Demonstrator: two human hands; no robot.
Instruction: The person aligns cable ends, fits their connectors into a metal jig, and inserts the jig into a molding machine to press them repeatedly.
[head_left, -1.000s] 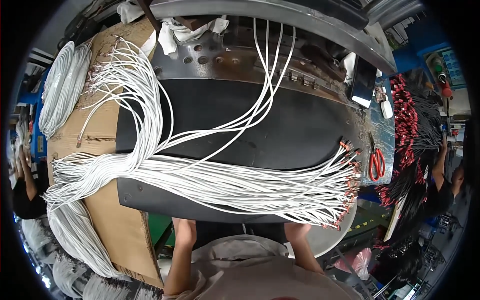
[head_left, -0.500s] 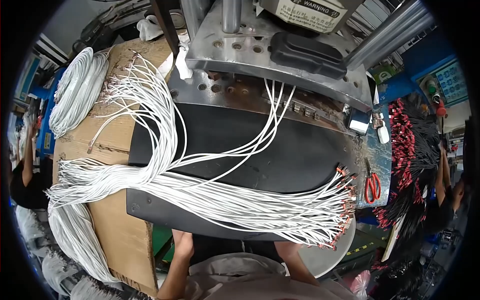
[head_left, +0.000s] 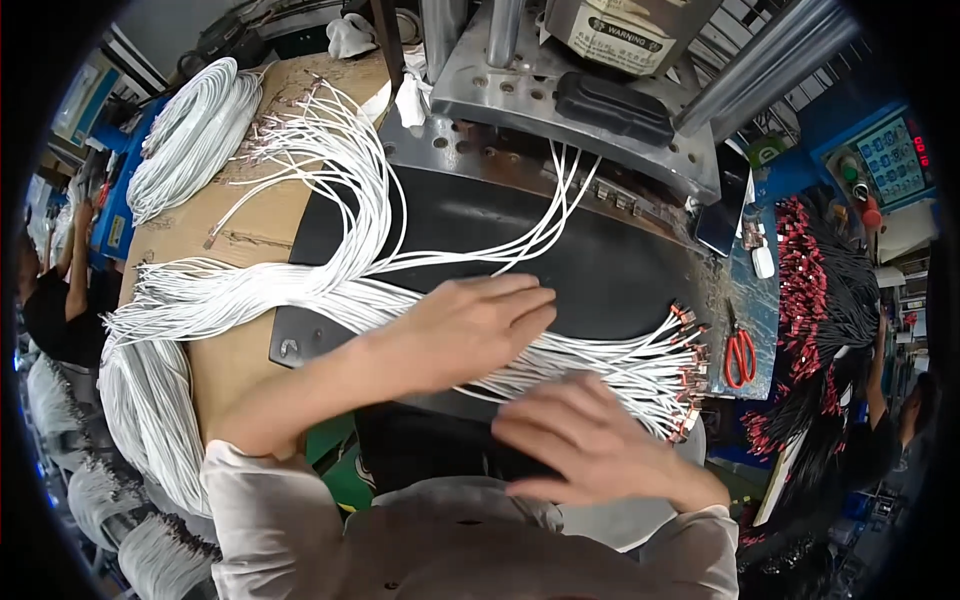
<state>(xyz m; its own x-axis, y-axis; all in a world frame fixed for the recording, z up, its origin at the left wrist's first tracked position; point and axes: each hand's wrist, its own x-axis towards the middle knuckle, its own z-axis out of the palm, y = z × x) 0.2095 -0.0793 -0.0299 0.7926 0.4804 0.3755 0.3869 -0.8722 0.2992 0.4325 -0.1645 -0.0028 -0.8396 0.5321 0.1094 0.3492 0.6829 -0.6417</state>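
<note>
A thick bundle of white cables (head_left: pixel 235 300) lies across a black board (head_left: pixel 440 205), its ends with small orange-brown connectors (head_left: pixel 690 375) at the right. Over the middle of it is my left hand (head_left: pixel 470 325), palm down, fingers stretched to the right. Whether the palm presses on the cables I cannot tell. My right hand (head_left: pixel 590 450), somewhat blurred, is at the near side of the bundle with its fingers apart and nothing seen in them. From the bundle a few white cables (head_left: pixel 530 240) run up into the metal press (head_left: pixel 590 180).
Red-handled scissors (head_left: pixel 740 358) and a dark phone (head_left: pixel 722 228) lie at the right. Coiled white cables (head_left: pixel 195 140) rest on cardboard (head_left: pixel 235 235) at the left. Black cables with red ends (head_left: pixel 805 290) hang beyond the bench. Other people stand at both sides.
Both hands have come up from below the board's near edge to the cable bundle, the left one over its middle. The view has shifted.
</note>
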